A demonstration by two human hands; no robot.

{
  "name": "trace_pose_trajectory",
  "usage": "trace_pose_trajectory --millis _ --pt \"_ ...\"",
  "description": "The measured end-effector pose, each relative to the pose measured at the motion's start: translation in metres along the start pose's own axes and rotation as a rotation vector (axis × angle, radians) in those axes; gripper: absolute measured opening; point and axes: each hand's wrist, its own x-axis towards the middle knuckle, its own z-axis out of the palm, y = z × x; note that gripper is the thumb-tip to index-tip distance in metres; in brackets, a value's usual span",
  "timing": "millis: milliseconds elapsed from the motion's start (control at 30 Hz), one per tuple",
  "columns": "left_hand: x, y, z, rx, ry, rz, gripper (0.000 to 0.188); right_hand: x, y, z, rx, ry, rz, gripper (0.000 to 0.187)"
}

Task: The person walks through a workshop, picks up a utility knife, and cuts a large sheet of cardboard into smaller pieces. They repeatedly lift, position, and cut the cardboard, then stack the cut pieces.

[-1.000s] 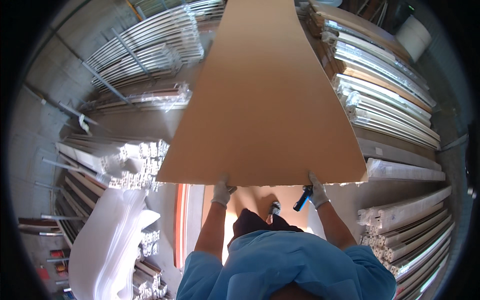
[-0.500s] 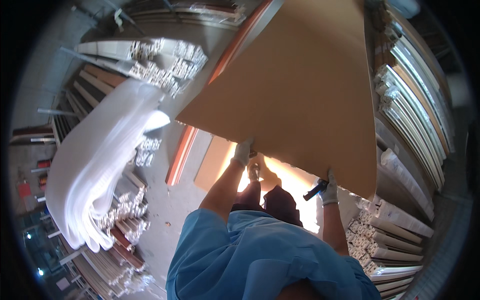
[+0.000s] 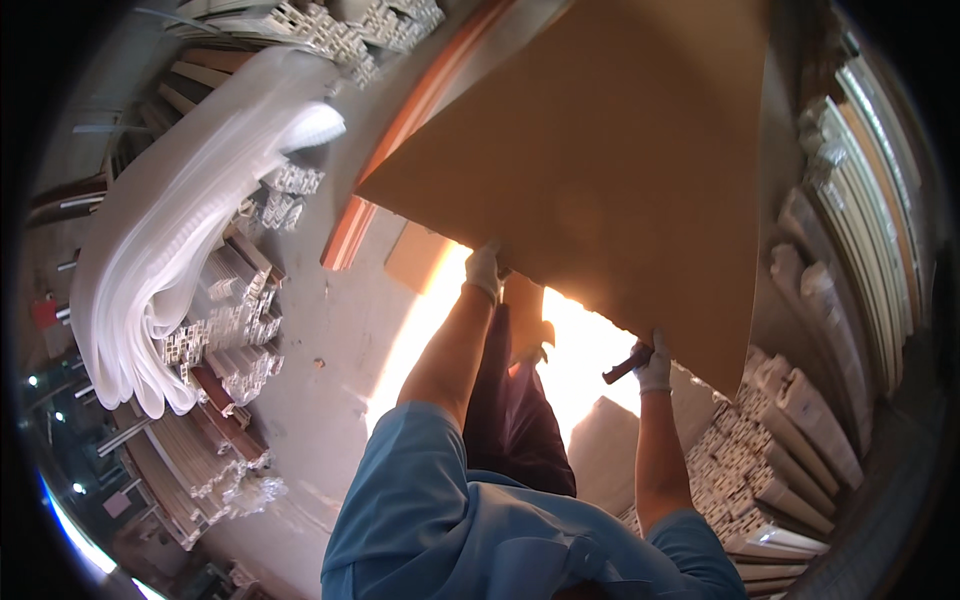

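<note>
A large brown sheet of cardboard (image 3: 590, 170) stretches away in front of me. My left hand (image 3: 483, 268), in a white glove, is closed on its near edge. Further right along the same edge, my gloved right hand (image 3: 655, 368) grips the sheet too. A dark-handled tool (image 3: 626, 363) sticks out to the left from that hand; its exact kind is unclear. The fingers under the sheet are hidden from view. Below the edge, bright sunlight falls on the floor and on a smaller brown panel (image 3: 415, 256).
White foam sheeting (image 3: 190, 210) hangs over the left racks, beside bundled profiles (image 3: 235, 300). Long orange-red and white strips (image 3: 400, 140) lie left of the cardboard. On the right are stacked long profiles (image 3: 870, 230) and more bundles (image 3: 740, 450), seen end-on.
Both hands keep hold of the cardboard. The racks and foam sheeting now appear higher in the picture, and more of my legs and the sunlit floor shows.
</note>
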Motion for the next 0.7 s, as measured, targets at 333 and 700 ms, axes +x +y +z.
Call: trace_pose_trajectory --millis 333,700 --pt "0.102 -0.092 -0.124 0.331 0.172 -0.169 0.016 0.045 0.142 -0.079 0.252 0.453 -0.03 0.014" --pt "0.205 -0.14 -0.271 0.375 0.315 -0.23 0.022 0.092 0.312 -0.18 0.149 0.494 -0.043 0.012"
